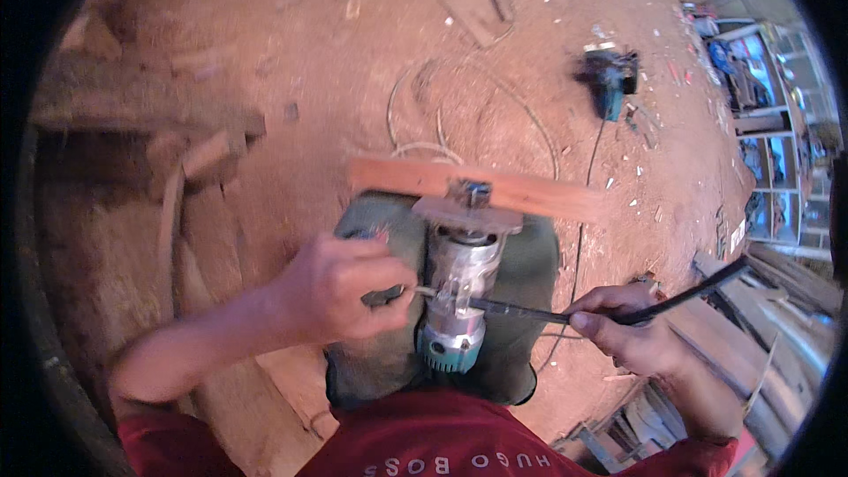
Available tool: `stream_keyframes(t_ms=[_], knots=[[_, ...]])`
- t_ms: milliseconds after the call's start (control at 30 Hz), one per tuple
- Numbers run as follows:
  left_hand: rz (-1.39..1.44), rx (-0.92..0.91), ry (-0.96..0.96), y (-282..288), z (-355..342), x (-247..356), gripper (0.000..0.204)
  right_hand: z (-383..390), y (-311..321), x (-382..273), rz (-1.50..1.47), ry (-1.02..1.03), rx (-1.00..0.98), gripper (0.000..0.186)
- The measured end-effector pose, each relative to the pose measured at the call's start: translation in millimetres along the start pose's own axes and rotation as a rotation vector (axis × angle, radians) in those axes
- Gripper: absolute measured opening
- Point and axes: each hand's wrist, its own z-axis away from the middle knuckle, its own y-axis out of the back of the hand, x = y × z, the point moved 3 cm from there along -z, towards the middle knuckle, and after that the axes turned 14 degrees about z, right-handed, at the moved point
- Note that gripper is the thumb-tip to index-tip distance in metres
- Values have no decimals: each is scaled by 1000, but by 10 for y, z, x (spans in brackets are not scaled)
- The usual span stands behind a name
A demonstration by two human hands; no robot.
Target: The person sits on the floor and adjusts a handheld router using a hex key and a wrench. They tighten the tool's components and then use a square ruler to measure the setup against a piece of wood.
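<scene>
So the power tool is lying on the lap, plate end right by a wooden board, with the left hand wrapped round a dark-handled tool and the right hand pinching a black cord. Looks to me like that thin metal shaft could skid off the shiny casing if pushed at an angle. Also, a hard tug on the cord might roll the lot, since only soft legs prop it.

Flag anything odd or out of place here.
Oddly, the silver-and-teal power tool rests at the person's legs rather than on a bench; pale scraps litter the ground near another power tool, which looks untidy.
</scene>
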Motion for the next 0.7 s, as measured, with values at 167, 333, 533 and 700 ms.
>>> stream_keyframes(t_ms=[167,333,533,700], knots=[[-105,16,92,257,15,116,18,6,182,228,42,271,91,26],[380,416,304,228,19,485,36,239,219,967,-486,306,387,40],[330,77,261,-1405,-584,929,56,59,-606,1216,-1018,624,463,61],[141,-180,-54,-2270,-858,989,70,15,-654,1577,-1098,460,710,49]])
